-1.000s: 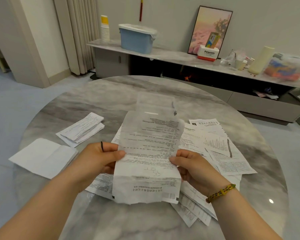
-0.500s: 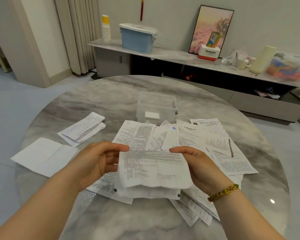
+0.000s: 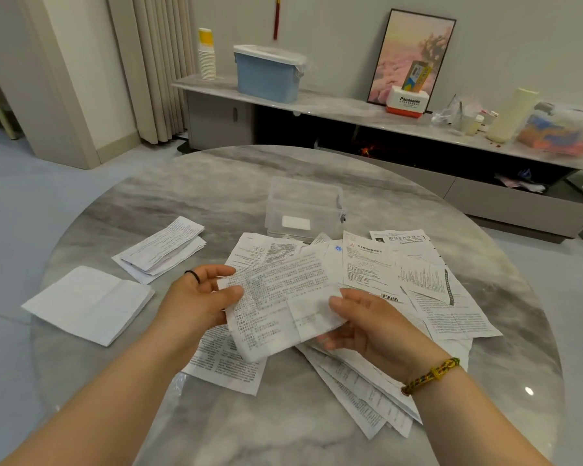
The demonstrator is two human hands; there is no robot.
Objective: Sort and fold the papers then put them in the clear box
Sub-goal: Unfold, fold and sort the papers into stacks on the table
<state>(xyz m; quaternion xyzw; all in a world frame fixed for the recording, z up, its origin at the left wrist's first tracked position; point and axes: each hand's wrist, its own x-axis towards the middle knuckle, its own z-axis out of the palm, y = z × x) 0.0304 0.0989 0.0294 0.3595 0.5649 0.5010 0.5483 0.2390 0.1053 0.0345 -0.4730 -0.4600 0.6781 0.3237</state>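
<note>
Paper sheet [image 3: 276, 297] held doubled over above the pile of papers [image 3: 371, 264] on the bench [image 3: 216, 183]: left hand [image 3: 196, 301] pinches its left edge, right hand [image 3: 367, 321] pinches its right side. Just behind the pile stands the clear box [image 3: 303, 203].

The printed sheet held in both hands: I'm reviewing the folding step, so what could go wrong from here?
1. The printed sheet is held in the air, pinched at its ends by the left hand and right hand. Its layers look skewed, so the next fold may come out crooked.
2. The loose papers reach up to the front of the clear box, so reaching over them may scatter some.
</note>
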